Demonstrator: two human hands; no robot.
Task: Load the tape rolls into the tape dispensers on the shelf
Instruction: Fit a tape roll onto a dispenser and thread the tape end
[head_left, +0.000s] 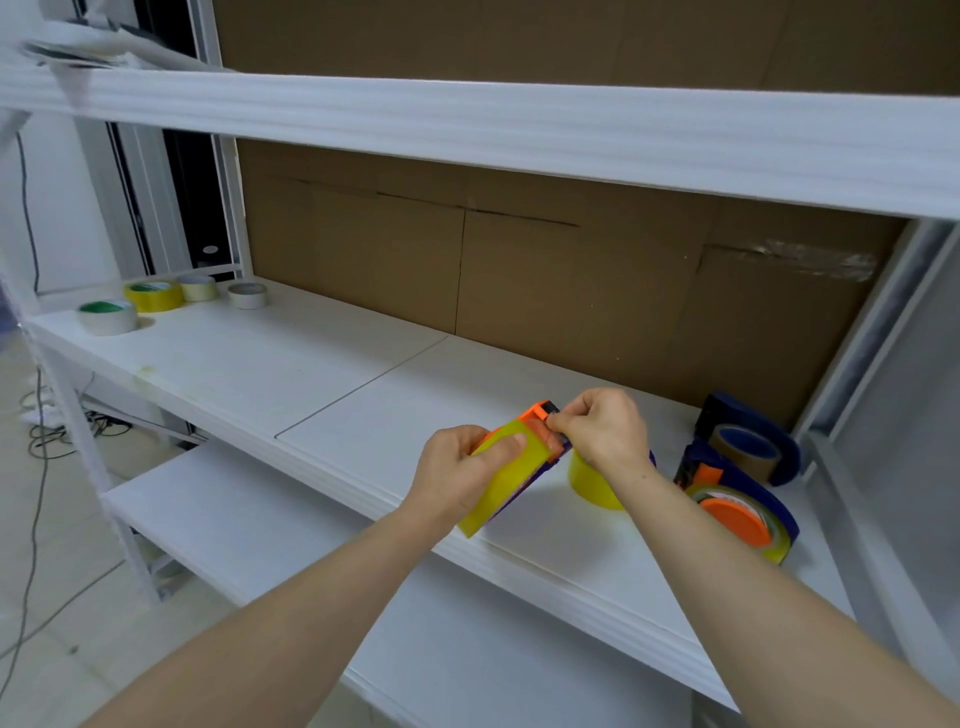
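My left hand (460, 470) grips a blue-and-orange tape dispenser (540, 415) that carries a yellow tape roll (501, 488), thumb pressed on the roll's side, just above the white shelf (311, 374). At the dispenser's orange front end, my right hand (597, 428) pinches something; what it pinches is hidden by the fingers. Another yellow roll (589, 480) stands on the shelf under my right wrist. To the right lie a blue dispenser with a yellowish roll on an orange hub (740, 517) and a blue dispenser holding a brown roll (748, 447).
Several loose tape rolls sit at the shelf's far left: a white-and-green one (107, 316), a yellow one (153, 295), two pale ones (198, 287) (248, 295). Cardboard (519, 270) backs the shelf. An upper shelf edge (519, 135) runs overhead; a lower board (260, 519) lies below.
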